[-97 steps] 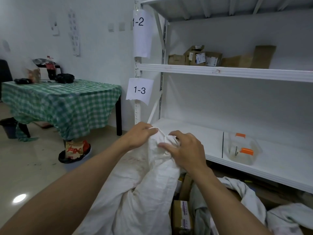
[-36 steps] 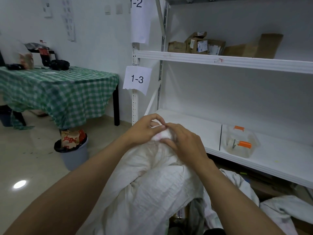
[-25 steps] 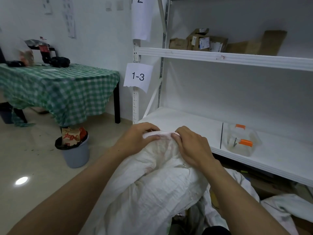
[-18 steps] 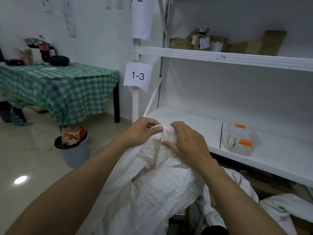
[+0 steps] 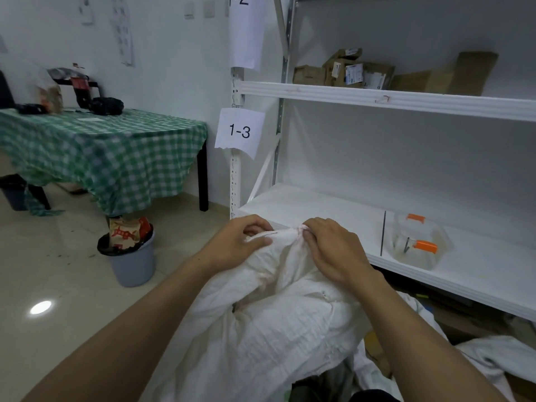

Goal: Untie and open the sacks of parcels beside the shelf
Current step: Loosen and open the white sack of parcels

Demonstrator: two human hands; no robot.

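Masking the sack's (image 5: 275,329) mouth, left hand (image 5: 235,245) and right hand (image 5: 333,250) pinch.

White woven sack (image 5: 269,338), mouth bunched, beside shelf (image 5: 333,95)

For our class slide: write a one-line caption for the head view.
Left hand and right hand pinch the gathered top of a white sack beside a shelf.

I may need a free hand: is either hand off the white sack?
No: the left hand and right hand both pinch the white sack at its top edge.
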